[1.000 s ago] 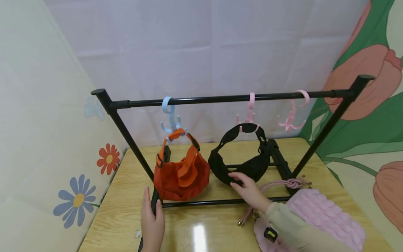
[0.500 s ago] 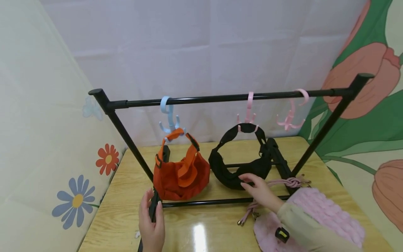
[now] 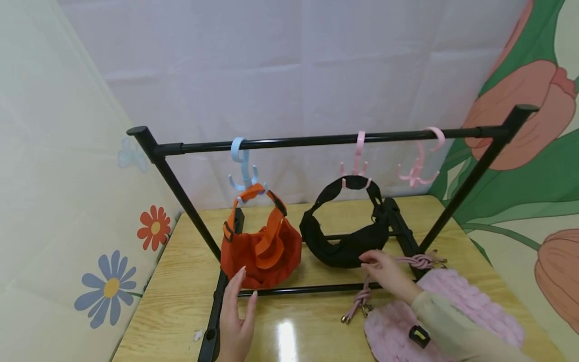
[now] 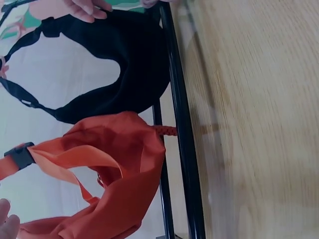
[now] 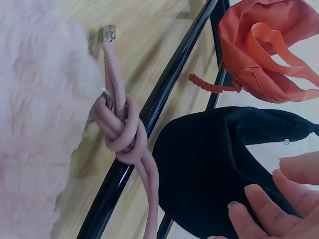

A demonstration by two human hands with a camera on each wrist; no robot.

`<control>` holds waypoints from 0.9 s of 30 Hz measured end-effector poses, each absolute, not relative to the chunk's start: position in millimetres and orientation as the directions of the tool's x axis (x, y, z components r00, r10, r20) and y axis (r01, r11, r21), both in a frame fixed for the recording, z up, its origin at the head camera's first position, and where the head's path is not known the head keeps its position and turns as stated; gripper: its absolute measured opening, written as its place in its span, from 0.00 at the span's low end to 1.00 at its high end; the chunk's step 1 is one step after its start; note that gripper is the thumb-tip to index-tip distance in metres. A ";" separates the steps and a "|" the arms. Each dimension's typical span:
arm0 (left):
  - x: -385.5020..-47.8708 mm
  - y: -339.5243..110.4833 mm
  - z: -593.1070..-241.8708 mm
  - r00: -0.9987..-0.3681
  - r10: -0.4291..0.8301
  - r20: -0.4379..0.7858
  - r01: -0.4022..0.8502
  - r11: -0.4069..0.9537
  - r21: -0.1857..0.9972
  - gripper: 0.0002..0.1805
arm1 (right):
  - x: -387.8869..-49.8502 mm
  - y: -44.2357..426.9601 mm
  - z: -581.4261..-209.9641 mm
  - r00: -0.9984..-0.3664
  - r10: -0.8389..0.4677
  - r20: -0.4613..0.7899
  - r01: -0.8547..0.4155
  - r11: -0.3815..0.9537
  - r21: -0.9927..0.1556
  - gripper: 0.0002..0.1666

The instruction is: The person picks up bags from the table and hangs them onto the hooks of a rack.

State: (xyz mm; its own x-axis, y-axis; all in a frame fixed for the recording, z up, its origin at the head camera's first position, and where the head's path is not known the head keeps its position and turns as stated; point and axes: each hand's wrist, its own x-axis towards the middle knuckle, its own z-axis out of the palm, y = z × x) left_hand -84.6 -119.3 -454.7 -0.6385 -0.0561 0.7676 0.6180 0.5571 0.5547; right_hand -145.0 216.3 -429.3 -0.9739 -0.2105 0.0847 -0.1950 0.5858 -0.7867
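Observation:
An orange bag (image 3: 280,251) hangs by its strap from a light blue hook (image 3: 245,168). In the head view my left hand (image 3: 237,322) is just in front of its lower edge, fingers straight and apart; contact cannot be told. A black shoulder bag (image 3: 334,254) hangs from a pink hook (image 3: 359,156). Beside its lower right end is my right hand (image 3: 389,274), fingers loosely bent with nothing between them. The right wrist view shows those fingers (image 5: 266,211) over the black bag without gripping it. Beneath my right forearm lies a fluffy pink bag (image 3: 475,306) with a knotted cord strap (image 3: 362,296).
A black metal rack (image 3: 298,143) stands on the wooden table (image 3: 172,296), its lower bar crossing in front of the bags. Another pink hook (image 3: 415,171) hangs at the right of the top bar, bearing no bag. Flower-printed cloth lines both sides.
My right hand has moved right along the black bag's underside, and the bag has swung slightly. My left hand has shifted right, from the rack's left foot to before the orange bag.

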 end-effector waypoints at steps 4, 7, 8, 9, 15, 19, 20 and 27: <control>-85.0 -114.7 -452.9 -0.662 -0.009 0.749 0.620 0.555 0.554 0.33 | -146.5 222.4 -426.6 -0.975 -0.216 0.056 -0.184 0.634 -0.751 0.12; -84.7 -111.3 -452.6 -0.728 0.002 0.686 0.562 0.575 0.594 0.33 | -148.3 226.8 -424.1 -0.977 -0.213 0.017 -0.162 0.686 -0.709 0.14; -84.5 -110.1 -452.6 -0.753 0.000 0.658 0.537 0.579 0.614 0.32 | -149.2 228.1 -423.3 -0.977 -0.213 0.003 -0.156 0.706 -0.691 0.14; -84.1 -108.8 -452.5 -0.774 0.000 0.633 0.514 0.584 0.629 0.32 | -150.5 229.5 -422.9 -0.977 -0.215 -0.006 -0.156 0.728 -0.667 0.15; -83.0 -103.0 -451.3 -0.857 0.011 0.515 0.417 0.602 0.681 0.28 | -158.0 238.4 -425.2 -0.970 -0.238 -0.053 -0.174 0.830 -0.531 0.18; -82.8 -102.2 -450.6 -0.896 0.024 0.443 0.369 0.594 0.715 0.26 | -162.5 244.4 -428.5 -0.967 -0.244 -0.067 -0.194 0.885 -0.423 0.20; -82.8 -102.1 -450.6 -0.900 0.027 0.435 0.364 0.593 0.718 0.26 | -163.8 246.0 -429.9 -0.967 -0.245 -0.073 -0.197 0.894 -0.403 0.21; -83.2 -101.2 -451.3 -0.924 0.044 0.379 0.327 0.603 0.727 0.25 | -171.1 257.2 -437.9 -0.956 -0.270 -0.114 -0.214 0.909 -0.357 0.24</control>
